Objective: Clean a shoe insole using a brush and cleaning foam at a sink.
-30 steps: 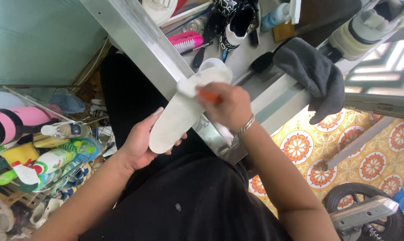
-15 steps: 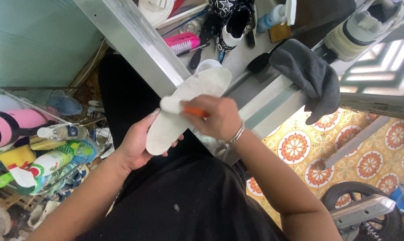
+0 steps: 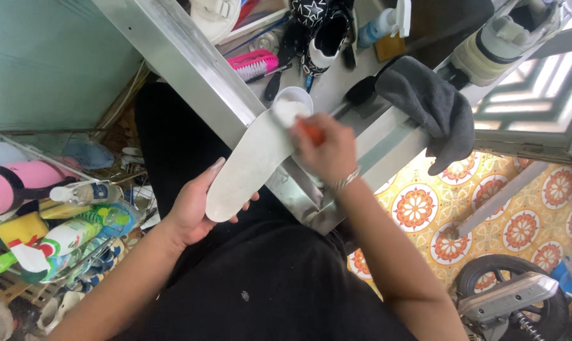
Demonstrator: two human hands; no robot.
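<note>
Insole work at the steel bench: long white foam insole (image 3: 251, 165) cradled from beneath in the left hand (image 3: 194, 211), fingers curled around its heel end, toe end pointing toward one o'clock and resting against the bench's slanted metal edge (image 3: 191, 69). Right hand (image 3: 329, 151) clenched around a small orange-handled brush (image 3: 311, 132), now up at the toe tip, just beside the small white cup (image 3: 293, 100) at twelve o'clock; half a second ago lower down, mid-insole, and a second ago again near the toe. Reads as back-and-forth scrubbing strokes along the insole, probably with fresh cleaner drawn from the cup, so cleaning looks mid-way rather than finished. Dark grey cloth (image 3: 432, 107) draped over the bench edge at three o'clock of the brush hand; pink bristle brush (image 3: 253, 64) at eleven o'clock; black star-patterned shoe (image 3: 327, 31) further up.
</note>
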